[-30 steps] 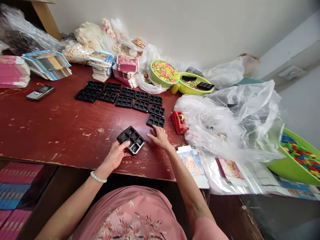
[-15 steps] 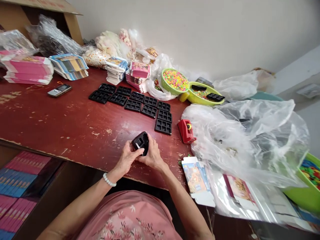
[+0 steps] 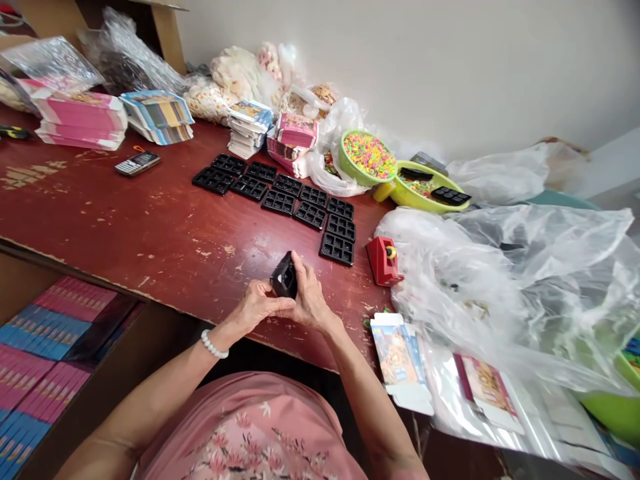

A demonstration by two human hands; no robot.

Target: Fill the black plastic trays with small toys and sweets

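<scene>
Between my two hands is a black plastic compartment tray, tilted up on edge just above the table's front part. My left hand grips its lower left side, thumb stretched across toward the right. My right hand is closed round the tray's right side, fingers behind and along its top. Whether it is one tray or several nested ones, I cannot tell. Beyond my hands, several like trays lie flat on the red table in two staggered rows, which turn toward me at the right end.
A red tape dispenser stands right of the trays. Behind are a green bowl of colourful bits and a yellow-green bowl with black trays. Plastic bags and flat boxes cover the right. A phone lies left.
The tray in my hands has turned more upright, its compartments now facing right. My left thumb has moved off its front to below it. The view has shifted slightly left.
</scene>
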